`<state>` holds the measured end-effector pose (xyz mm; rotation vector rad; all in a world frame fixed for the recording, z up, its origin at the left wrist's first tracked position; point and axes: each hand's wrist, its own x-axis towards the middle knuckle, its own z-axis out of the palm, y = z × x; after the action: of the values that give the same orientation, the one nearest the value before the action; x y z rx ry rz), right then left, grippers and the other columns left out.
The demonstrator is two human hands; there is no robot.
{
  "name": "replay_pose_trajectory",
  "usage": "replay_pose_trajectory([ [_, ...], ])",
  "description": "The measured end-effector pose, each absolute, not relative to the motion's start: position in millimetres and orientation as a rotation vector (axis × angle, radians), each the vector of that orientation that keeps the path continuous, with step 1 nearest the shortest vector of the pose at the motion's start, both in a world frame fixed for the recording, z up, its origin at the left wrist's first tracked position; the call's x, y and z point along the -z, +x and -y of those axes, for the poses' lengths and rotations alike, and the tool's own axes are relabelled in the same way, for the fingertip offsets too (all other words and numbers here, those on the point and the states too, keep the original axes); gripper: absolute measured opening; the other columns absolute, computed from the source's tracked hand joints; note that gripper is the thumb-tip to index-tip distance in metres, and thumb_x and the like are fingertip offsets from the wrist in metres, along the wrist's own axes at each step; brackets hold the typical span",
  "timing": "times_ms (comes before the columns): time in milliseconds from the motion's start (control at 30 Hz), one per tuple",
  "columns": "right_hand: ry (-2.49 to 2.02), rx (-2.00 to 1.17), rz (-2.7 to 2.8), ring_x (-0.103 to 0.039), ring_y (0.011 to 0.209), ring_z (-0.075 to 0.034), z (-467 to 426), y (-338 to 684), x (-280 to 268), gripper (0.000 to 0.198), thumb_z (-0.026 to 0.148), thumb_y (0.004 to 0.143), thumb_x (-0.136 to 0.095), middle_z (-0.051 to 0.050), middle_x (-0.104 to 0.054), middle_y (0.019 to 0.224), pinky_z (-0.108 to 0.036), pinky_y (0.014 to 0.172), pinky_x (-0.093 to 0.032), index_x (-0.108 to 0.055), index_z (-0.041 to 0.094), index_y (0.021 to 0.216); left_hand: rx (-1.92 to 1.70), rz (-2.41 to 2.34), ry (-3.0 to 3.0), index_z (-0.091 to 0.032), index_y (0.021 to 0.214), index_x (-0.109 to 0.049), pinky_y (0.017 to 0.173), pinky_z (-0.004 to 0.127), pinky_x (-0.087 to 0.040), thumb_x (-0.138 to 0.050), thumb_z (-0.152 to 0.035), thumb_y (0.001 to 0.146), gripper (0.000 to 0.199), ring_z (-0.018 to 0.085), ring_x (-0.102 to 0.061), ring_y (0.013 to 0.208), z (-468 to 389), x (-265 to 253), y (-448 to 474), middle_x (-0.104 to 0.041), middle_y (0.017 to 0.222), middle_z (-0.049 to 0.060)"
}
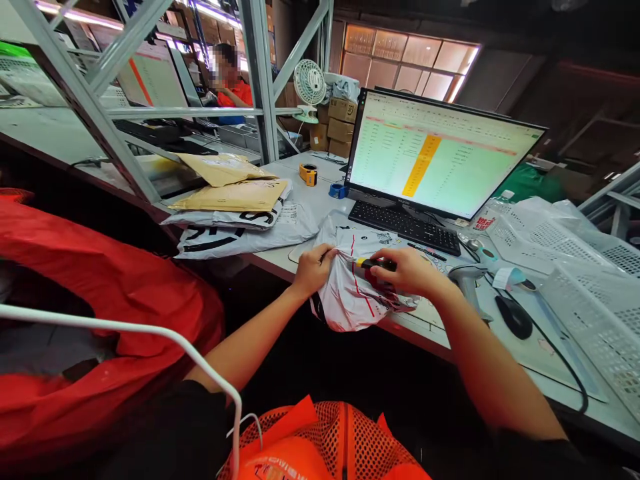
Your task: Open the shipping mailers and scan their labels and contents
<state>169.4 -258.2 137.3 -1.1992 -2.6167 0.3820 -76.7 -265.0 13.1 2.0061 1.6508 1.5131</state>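
Observation:
A white plastic mailing bag (345,303) with red lines and black print lies over the front edge of the desk. My left hand (314,268) pinches a fold of it near its upper left side. In my right hand (407,269) is a utility knife (369,263) with a yellow and black handle. Its front end points left at the bag, close to my left fingers. Whether the blade has gone through the plastic, I cannot tell. Left of the bag is a stack of mailers, with a yellow padded envelope (233,197) near the top.
Behind the bag stand a keyboard (405,225) and a monitor (440,160). A scanner (470,287), a mouse (514,317) and a white plastic basket (595,300) sit at right. A red sack (150,293) hangs open at left. A co-worker (235,87) sits beyond the metal frame (257,80).

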Motion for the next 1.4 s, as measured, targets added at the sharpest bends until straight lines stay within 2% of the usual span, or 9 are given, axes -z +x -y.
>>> replay_pose_trajectory([
  [167, -1.200, -0.246, 2.630, -0.064, 0.077, -0.019, 239.7, 169.7, -131.0, 0.030, 0.043, 0.098, -0.062, -0.005, -0.076, 0.094, -0.027, 0.069, -0.041, -0.076, 0.024, 0.118, -1.625, -1.512, 2.064, -0.021, 0.095, -0.071, 0.077, 0.028, -0.050, -0.048, -0.042, 0.104, 0.033, 0.019, -0.068, 0.078, 276.4, -23.2, -86.0, -0.074, 0.086, 0.006],
  [333, -1.871, 0.100, 2.270, -0.064, 0.071, -0.024, 198.4, 264.9, -102.6, 0.035, 0.046, 0.095, -0.061, -0.010, -0.073, 0.082, -0.031, 0.061, -0.039, -0.077, 0.019, 0.110, -1.640, -1.625, 2.043, -0.021, 0.089, -0.067, 0.070, 0.028, -0.047, -0.042, -0.045, 0.105, 0.038, 0.018, -0.064, 0.069, 283.8, -22.1, -112.3, -0.067, 0.073, 0.004],
  [600, -1.945, 0.179, 2.233, -0.072, 0.085, -0.039, 201.1, 329.5, -0.1, 0.056, 0.055, 0.092, -0.047, -0.021, -0.075, 0.098, -0.049, 0.070, -0.055, -0.072, 0.014, 0.119, -0.958, -1.924, 2.067, -0.021, 0.113, -0.073, 0.091, 0.036, -0.053, -0.060, -0.060, 0.098, 0.043, 0.029, -0.072, 0.106, 268.0, -68.5, -115.5, -0.077, 0.113, 0.009],
  [700, -1.744, 0.312, 2.192, -0.071, 0.098, -0.044, 203.5, 302.6, 3.4, 0.062, 0.058, 0.090, -0.043, -0.025, -0.073, 0.116, -0.061, 0.084, -0.057, -0.073, 0.012, 0.118, -0.730, -1.926, 2.167, -0.019, 0.120, -0.074, 0.095, 0.040, -0.054, -0.066, -0.058, 0.095, 0.047, 0.034, -0.069, 0.116, 252.5, -81.5, -102.4, -0.074, 0.122, 0.014],
  [767, -1.444, 0.285, 2.161, -0.068, 0.112, -0.043, 209.5, 265.8, -7.0, 0.060, 0.059, 0.093, -0.042, -0.022, -0.070, 0.126, -0.061, 0.098, -0.054, -0.072, 0.014, 0.121, -0.614, -1.905, 2.222, -0.017, 0.111, -0.077, 0.097, 0.040, -0.053, -0.067, -0.045, 0.098, 0.033, 0.035, -0.067, 0.121, 245.1, -84.5, -94.5, -0.073, 0.123, 0.016],
  [933, -0.980, -0.058, 2.251, -0.059, 0.132, -0.036, 228.1, 150.1, -21.6, 0.059, 0.053, 0.099, -0.047, -0.018, -0.061, 0.146, -0.053, 0.114, -0.047, -0.058, 0.017, 0.145, -0.726, -1.831, 2.178, -0.024, 0.112, -0.077, 0.090, 0.026, -0.051, -0.053, -0.040, 0.106, 0.029, 0.020, -0.072, 0.109, 246.9, -78.0, -77.9, -0.079, 0.114, 0.004],
  [1133, -0.874, -0.154, 2.183, -0.062, 0.114, -0.036, 230.5, 100.2, -2.3, 0.055, 0.043, 0.098, -0.048, -0.020, -0.065, 0.129, -0.054, 0.101, -0.052, -0.054, 0.014, 0.144, -1.227, -1.737, 1.867, -0.022, 0.112, -0.079, 0.089, 0.027, -0.051, -0.053, -0.038, 0.105, 0.031, 0.020, -0.072, 0.103, 250.6, -54.6, -64.4, -0.080, 0.109, 0.005],
  [1267, -0.870, -0.053, 2.085, -0.063, 0.114, -0.036, 247.8, 102.3, -2.4, 0.053, 0.040, 0.104, -0.040, -0.021, -0.064, 0.127, -0.051, 0.098, -0.053, -0.055, 0.014, 0.147, -1.289, -1.712, 1.660, -0.021, 0.116, -0.079, 0.088, 0.029, -0.053, -0.055, -0.040, 0.101, 0.034, 0.021, -0.072, 0.098, 243.1, -51.4, -56.8, -0.080, 0.108, 0.005],
  [1400, -1.060, 0.038, 2.148, -0.070, 0.093, -0.033, 255.5, 102.5, -4.0, 0.057, 0.041, 0.106, -0.034, -0.019, -0.070, 0.118, -0.043, 0.077, -0.053, -0.056, 0.014, 0.151, -1.203, -1.831, 1.671, -0.022, 0.112, -0.079, 0.089, 0.032, -0.054, -0.053, -0.042, 0.101, 0.035, 0.024, -0.073, 0.101, 234.3, -52.0, -50.1, -0.080, 0.108, 0.007],
])
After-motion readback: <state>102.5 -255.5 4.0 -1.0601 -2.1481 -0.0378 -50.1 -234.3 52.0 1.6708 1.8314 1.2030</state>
